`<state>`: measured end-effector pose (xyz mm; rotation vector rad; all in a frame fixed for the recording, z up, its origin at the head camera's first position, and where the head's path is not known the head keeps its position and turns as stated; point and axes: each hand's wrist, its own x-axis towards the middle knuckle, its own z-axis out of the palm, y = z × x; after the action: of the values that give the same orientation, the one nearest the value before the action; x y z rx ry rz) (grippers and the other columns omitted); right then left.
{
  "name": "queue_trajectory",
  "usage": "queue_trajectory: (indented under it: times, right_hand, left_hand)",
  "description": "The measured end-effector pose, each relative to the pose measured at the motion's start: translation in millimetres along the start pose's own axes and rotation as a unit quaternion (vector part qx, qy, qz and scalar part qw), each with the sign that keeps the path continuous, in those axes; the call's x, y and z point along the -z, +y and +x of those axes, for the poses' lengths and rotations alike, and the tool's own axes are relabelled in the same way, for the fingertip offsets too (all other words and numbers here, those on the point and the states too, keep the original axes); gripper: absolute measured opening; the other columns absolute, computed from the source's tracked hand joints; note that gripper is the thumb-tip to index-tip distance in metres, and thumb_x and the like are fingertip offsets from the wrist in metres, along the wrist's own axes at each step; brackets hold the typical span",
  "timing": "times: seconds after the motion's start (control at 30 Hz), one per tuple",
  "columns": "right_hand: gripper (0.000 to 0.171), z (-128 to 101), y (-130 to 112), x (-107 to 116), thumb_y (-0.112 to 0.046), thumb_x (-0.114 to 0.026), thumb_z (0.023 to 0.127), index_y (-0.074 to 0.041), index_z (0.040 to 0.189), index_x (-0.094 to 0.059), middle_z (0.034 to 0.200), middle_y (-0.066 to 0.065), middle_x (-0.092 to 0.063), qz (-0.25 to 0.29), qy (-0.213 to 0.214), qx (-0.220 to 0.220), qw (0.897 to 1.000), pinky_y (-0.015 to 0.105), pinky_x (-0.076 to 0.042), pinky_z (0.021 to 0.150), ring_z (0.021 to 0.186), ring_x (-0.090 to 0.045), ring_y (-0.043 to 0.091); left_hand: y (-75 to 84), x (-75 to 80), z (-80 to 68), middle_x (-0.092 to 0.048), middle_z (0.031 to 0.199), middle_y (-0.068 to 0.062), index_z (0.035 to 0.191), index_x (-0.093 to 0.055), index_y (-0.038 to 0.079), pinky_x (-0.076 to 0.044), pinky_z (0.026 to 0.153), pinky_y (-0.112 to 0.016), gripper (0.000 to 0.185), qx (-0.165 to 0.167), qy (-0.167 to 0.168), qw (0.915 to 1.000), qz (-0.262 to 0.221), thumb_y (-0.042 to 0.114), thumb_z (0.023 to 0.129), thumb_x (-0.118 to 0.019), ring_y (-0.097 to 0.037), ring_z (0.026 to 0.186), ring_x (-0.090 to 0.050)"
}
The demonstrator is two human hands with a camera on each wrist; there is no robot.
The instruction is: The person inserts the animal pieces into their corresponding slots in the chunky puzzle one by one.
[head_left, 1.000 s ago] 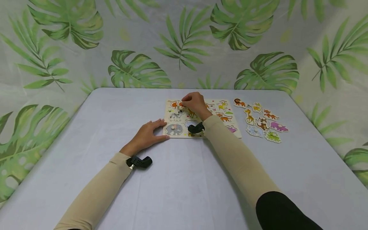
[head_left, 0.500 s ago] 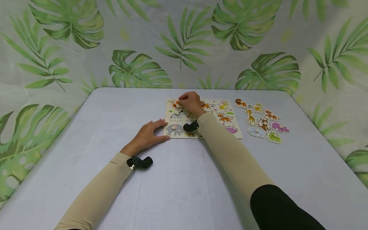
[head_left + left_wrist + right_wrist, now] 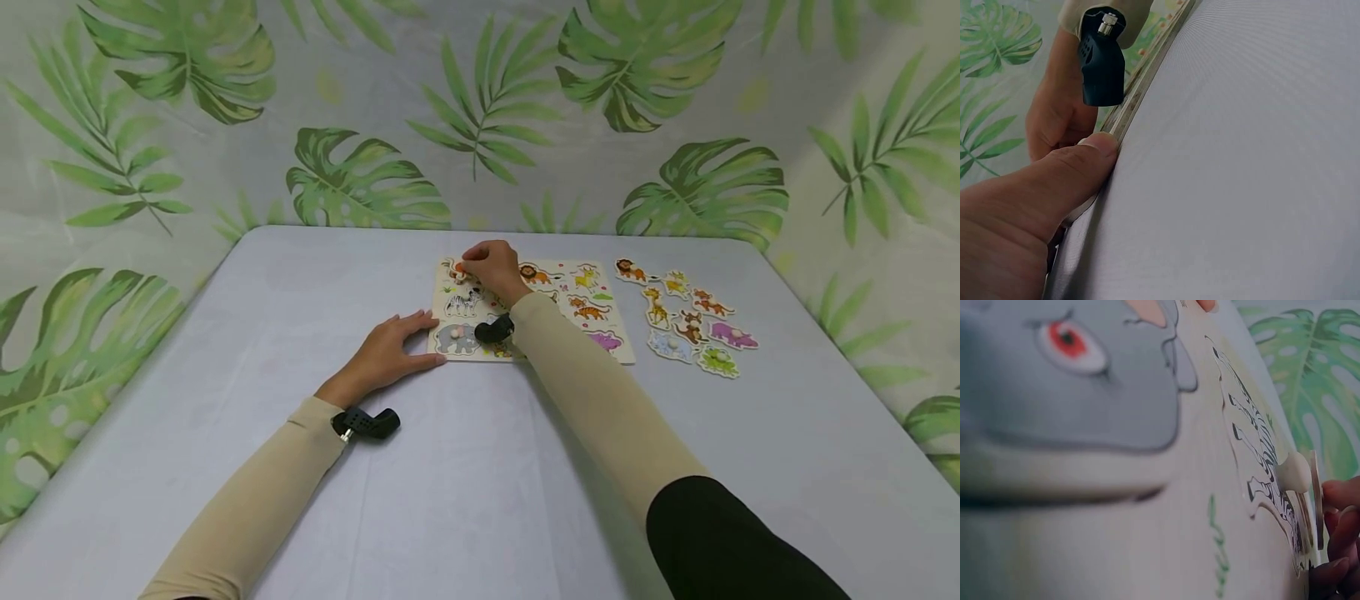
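Puzzle board (no legible writing) under right hand, left hand.

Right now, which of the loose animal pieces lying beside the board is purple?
The purple piece at the right edge of the loose group, beside the green piece; the other loose pieces are orange, yellow, brown or pale blue.

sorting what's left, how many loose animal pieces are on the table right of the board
8, clustered right of the puzzle board: lion, yellow, orange, giraffe, brown, purple, pale blue, frog.
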<state>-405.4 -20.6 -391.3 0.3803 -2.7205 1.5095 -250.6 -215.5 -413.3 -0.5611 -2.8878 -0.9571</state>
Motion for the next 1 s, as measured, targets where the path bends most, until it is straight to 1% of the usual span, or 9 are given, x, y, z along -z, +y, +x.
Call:
queue_trajectory:
  times: [0.17, 0.4, 0.57, 0.83, 1.0]
  right_hand:
    - [0.012, -1.0, -2.5, -1.0, -0.018, -0.070, 0.090, -0.010, 0.099, -0.073, 0.100, 0.005, -0.068, -0.006, -0.005, 0.006, 1.000, 0.033, -0.054, 0.076, 0.087, -0.063, 0.020]
    - [0.011, -1.7, -5.3, -2.2, -0.018, -0.071, 0.089, -0.011, 0.098, -0.072, 0.098, 0.005, -0.068, -0.014, -0.010, -0.006, 1.000, 0.031, -0.054, 0.076, 0.087, -0.062, 0.019]
    - [0.010, 1.2, -3.5, -4.5, -0.017, -0.072, 0.088, -0.011, 0.096, -0.072, 0.095, 0.004, -0.068, -0.016, -0.012, -0.006, 1.000, 0.030, -0.054, 0.076, 0.086, -0.062, 0.018]
    - [0.009, 0.2, -5.2, -4.0, -0.017, -0.070, 0.090, -0.012, 0.096, -0.072, 0.096, 0.003, -0.067, -0.016, -0.011, -0.011, 1.000, 0.032, -0.053, 0.075, 0.085, -0.061, 0.019]
    - [0.007, 0.0, -6.8, -4.3, -0.015, -0.070, 0.090, -0.012, 0.096, -0.072, 0.096, 0.004, -0.067, -0.019, -0.008, -0.012, 1.000, 0.032, -0.053, 0.074, 0.085, -0.061, 0.019]
  left_hand:
    - [0.8, 1.0, -0.5, -0.041, 0.149, -0.010, 0.138, -0.053, 0.013, -0.018, 0.118, -0.046, 0.066, -0.001, 0.000, 1.0000, -0.002, 0.044, 0.084, -0.073, -0.027, 0.140, -0.034]
    - [0.4, -0.1, -0.3, -0.041, 0.150, -0.009, 0.138, -0.053, 0.013, -0.018, 0.118, -0.046, 0.066, 0.001, -0.003, 1.0000, 0.001, 0.045, 0.083, -0.073, -0.027, 0.140, -0.034]
    - [-0.4, -0.5, 0.2, -0.041, 0.150, -0.008, 0.138, -0.053, 0.013, -0.018, 0.118, -0.045, 0.067, 0.003, -0.001, 1.0000, 0.005, 0.045, 0.083, -0.073, -0.027, 0.140, -0.034]
    - [-2.1, -1.6, 1.2, -0.041, 0.150, -0.006, 0.139, -0.053, 0.015, -0.018, 0.118, -0.044, 0.067, 0.007, 0.000, 0.9999, 0.011, 0.047, 0.083, -0.073, -0.026, 0.140, -0.033]
    - [-0.9, -0.9, 1.0, -0.040, 0.151, -0.005, 0.139, -0.053, 0.016, -0.018, 0.118, -0.045, 0.068, 0.011, -0.004, 0.9999, 0.010, 0.048, 0.083, -0.072, -0.027, 0.141, -0.032]
